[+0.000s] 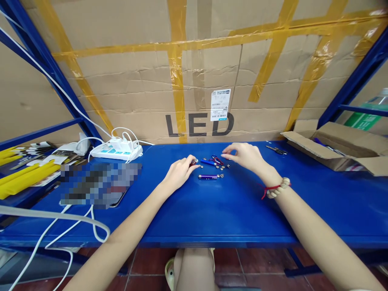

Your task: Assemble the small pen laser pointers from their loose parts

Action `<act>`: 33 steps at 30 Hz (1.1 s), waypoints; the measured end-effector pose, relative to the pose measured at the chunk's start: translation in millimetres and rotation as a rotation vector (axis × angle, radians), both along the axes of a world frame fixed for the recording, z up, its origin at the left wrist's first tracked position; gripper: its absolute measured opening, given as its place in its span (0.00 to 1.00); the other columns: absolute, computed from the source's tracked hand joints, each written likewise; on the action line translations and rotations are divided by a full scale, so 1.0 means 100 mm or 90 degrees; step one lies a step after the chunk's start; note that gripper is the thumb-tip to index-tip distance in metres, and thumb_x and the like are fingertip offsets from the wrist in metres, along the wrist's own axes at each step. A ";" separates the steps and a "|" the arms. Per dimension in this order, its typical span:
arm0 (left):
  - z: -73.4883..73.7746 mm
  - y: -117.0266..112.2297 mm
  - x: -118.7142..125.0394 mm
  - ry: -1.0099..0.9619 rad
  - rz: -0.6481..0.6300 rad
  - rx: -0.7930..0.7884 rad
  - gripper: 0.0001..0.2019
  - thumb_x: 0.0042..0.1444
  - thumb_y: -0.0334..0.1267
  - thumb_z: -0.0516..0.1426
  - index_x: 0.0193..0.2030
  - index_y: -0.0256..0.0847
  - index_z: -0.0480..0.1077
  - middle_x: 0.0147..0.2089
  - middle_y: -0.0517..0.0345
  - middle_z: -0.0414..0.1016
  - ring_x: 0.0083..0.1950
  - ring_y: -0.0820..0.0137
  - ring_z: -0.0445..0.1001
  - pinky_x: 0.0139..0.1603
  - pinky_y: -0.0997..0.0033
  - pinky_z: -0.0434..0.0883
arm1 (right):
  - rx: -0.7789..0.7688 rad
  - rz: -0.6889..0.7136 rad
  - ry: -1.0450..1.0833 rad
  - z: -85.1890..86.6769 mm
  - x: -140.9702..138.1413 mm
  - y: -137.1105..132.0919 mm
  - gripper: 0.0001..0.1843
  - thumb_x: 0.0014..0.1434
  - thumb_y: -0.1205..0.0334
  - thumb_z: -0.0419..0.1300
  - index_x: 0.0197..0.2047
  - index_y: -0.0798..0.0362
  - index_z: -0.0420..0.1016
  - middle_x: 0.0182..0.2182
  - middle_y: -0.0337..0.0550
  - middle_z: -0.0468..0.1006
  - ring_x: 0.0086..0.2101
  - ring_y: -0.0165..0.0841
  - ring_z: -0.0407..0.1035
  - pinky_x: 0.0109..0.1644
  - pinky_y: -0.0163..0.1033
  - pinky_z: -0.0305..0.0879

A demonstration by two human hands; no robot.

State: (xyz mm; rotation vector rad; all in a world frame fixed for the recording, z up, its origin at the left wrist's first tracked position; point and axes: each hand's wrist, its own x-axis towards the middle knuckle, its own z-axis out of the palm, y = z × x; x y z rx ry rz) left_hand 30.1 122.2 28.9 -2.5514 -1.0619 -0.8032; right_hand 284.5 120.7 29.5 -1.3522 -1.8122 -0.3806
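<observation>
My left hand (179, 173) is closed around a small dark red tube with a silver end (193, 162), mostly hidden by the fingers. Above the table, my right hand (245, 157) has thumb and fingertips close together in a pinch; anything between them is too small to make out. Between the hands lie a blue metal tube (208, 162), a dark red piece (216, 159) and several small silver button cells (222, 167). A purple penlight (207, 177) with a clasp at its right end lies nearer to me.
Keys (275, 150) lie at the back right, beside an open cardboard box (330, 155). On the left are a white power strip (117, 150) with cables, a blurred-out flat device (100, 186) and yellow packages (30, 178). A large taped carton (145, 89) stands behind the blue table (230, 214).
</observation>
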 end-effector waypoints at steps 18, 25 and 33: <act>-0.04 0.06 -0.02 0.034 -0.090 0.125 0.11 0.62 0.42 0.47 0.41 0.39 0.65 0.42 0.59 0.73 0.43 0.70 0.70 0.44 0.71 0.66 | -0.194 0.048 -0.176 -0.15 0.01 0.13 0.08 0.52 0.52 0.61 0.34 0.43 0.78 0.38 0.37 0.77 0.53 0.40 0.61 0.47 0.39 0.63; -0.05 0.06 -0.02 0.034 -0.087 0.139 0.12 0.62 0.44 0.47 0.40 0.39 0.65 0.42 0.59 0.74 0.42 0.70 0.71 0.43 0.70 0.66 | -0.119 -0.001 -0.111 -0.08 0.02 0.06 0.13 0.57 0.51 0.56 0.32 0.48 0.77 0.37 0.39 0.77 0.38 0.35 0.71 0.34 0.34 0.61; -0.05 0.02 0.00 0.045 -0.084 0.152 0.13 0.61 0.45 0.47 0.40 0.38 0.66 0.39 0.57 0.74 0.39 0.69 0.71 0.41 0.70 0.67 | 0.100 0.183 0.131 -0.06 -0.33 -0.06 0.14 0.56 0.52 0.57 0.32 0.53 0.77 0.34 0.43 0.77 0.28 0.28 0.68 0.32 0.34 0.62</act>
